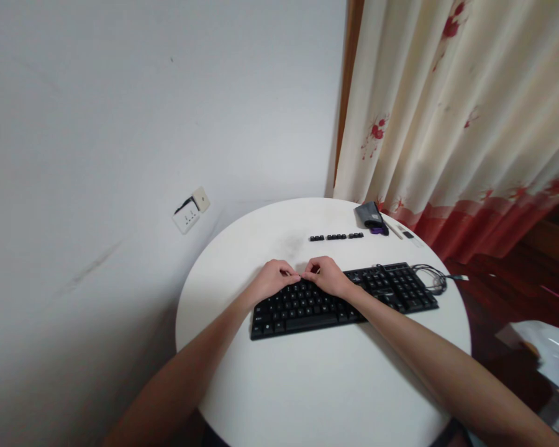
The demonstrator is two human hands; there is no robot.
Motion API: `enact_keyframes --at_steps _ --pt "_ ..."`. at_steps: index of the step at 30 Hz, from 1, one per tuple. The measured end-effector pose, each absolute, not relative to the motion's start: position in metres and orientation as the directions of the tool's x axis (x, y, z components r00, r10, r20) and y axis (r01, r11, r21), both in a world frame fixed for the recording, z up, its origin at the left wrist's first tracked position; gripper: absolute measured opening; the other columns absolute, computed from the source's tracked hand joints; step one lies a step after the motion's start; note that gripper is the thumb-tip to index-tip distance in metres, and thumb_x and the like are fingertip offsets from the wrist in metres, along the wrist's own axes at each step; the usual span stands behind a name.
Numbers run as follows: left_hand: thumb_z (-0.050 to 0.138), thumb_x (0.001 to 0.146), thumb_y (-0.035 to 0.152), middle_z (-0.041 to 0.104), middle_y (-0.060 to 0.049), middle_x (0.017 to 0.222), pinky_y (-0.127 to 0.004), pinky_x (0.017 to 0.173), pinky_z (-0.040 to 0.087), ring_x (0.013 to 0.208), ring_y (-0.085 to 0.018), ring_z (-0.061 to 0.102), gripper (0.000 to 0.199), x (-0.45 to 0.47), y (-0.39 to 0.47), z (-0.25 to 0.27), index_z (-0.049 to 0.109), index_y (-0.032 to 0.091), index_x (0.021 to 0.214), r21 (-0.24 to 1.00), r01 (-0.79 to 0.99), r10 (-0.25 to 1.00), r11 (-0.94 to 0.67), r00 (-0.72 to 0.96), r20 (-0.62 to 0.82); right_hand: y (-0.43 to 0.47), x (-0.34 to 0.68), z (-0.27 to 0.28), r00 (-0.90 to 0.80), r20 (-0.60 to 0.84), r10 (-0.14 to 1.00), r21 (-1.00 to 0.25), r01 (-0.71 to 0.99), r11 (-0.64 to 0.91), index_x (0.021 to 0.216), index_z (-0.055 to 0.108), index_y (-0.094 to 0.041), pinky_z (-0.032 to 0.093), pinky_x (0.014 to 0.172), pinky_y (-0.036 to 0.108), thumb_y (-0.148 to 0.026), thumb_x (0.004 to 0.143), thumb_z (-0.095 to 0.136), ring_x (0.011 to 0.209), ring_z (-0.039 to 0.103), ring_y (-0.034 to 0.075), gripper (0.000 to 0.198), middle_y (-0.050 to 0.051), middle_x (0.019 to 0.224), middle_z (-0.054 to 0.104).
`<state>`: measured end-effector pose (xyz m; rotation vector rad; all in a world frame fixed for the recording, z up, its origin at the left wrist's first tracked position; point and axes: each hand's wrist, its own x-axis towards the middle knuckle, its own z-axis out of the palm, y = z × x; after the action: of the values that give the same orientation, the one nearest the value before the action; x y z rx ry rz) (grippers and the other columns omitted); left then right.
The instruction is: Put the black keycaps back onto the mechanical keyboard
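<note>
A black keyboard [382,292] lies across a round white table [326,385]. My left hand [272,279] and my right hand [328,275] rest over its top row near the left half, fingers curled, fingertips nearly meeting at the far edge. They seem to pinch at something small there, but it is too small to make out. A row of loose black keycaps [336,236] lies on the table beyond the keyboard, apart from both hands.
The keyboard's coiled cable [431,277] lies at the right end. A grey pouch [370,215] with small purple and white items sits at the table's far edge by the floral curtain [456,124]. A wall socket [190,211] is on the left wall.
</note>
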<state>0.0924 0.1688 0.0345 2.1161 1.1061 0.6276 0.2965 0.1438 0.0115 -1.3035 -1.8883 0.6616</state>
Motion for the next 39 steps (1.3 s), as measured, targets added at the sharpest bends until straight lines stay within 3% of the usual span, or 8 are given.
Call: enact_keyframes --at_steps 5,13,26,32,39 --pt "0.069 0.077 0.046 0.076 -0.005 0.082 -0.027 0.069 0.050 0.076 -0.020 0.068 0.030 0.091 0.169 0.035 0.078 0.019 0.085 0.739 0.592 0.873 -0.320 0.488 -0.013 0.143 0.298 0.017 -0.205 0.179 0.962 -0.727 0.632 0.270 0.078 0.073 -0.019 0.045 0.064 0.026 -0.036 0.079 0.070 0.070 0.064 0.017 0.018 0.004 0.076 0.072" --pt "0.065 0.076 0.053 0.076 -0.007 0.079 -0.027 0.061 0.044 0.073 -0.023 0.067 0.041 0.091 0.167 0.045 0.079 0.015 0.080 0.696 0.659 0.861 -0.285 0.495 -0.115 0.144 0.298 0.026 -0.200 0.027 0.979 -0.686 0.708 0.164 0.075 0.076 -0.018 0.045 0.064 0.025 -0.040 0.080 0.068 0.072 0.066 0.018 0.024 0.006 0.076 0.074" --pt "0.066 0.075 0.050 0.076 -0.006 0.080 -0.028 0.068 0.047 0.078 -0.023 0.068 0.036 0.091 0.164 0.045 0.078 0.017 0.079 0.721 0.626 0.866 -0.299 0.495 -0.070 0.140 0.299 0.026 -0.164 0.036 0.986 -0.660 0.737 0.147 0.078 0.076 -0.021 0.043 0.064 0.025 -0.041 0.078 0.071 0.073 0.066 0.017 0.021 0.004 0.079 0.074" --pt "0.055 0.082 0.059 0.076 -0.004 0.081 -0.027 0.067 0.046 0.076 -0.022 0.068 0.045 0.089 0.166 0.038 0.077 0.020 0.078 0.642 0.675 0.866 -0.364 0.499 -0.033 0.139 0.300 0.024 -0.183 0.079 0.980 -0.642 0.743 0.191 0.075 0.074 -0.020 0.042 0.065 0.026 -0.043 0.084 0.063 0.071 0.064 0.017 0.027 0.003 0.076 0.073" --pt "0.055 0.083 0.053 0.075 -0.005 0.081 -0.027 0.068 0.046 0.075 -0.021 0.066 0.039 0.092 0.168 0.033 0.076 0.021 0.080 0.586 0.707 0.871 -0.396 0.492 -0.005 0.135 0.297 0.026 -0.169 0.092 0.981 -0.600 0.777 0.190 0.078 0.074 -0.020 0.042 0.066 0.025 -0.039 0.084 0.065 0.075 0.065 0.017 0.022 0.005 0.082 0.074"
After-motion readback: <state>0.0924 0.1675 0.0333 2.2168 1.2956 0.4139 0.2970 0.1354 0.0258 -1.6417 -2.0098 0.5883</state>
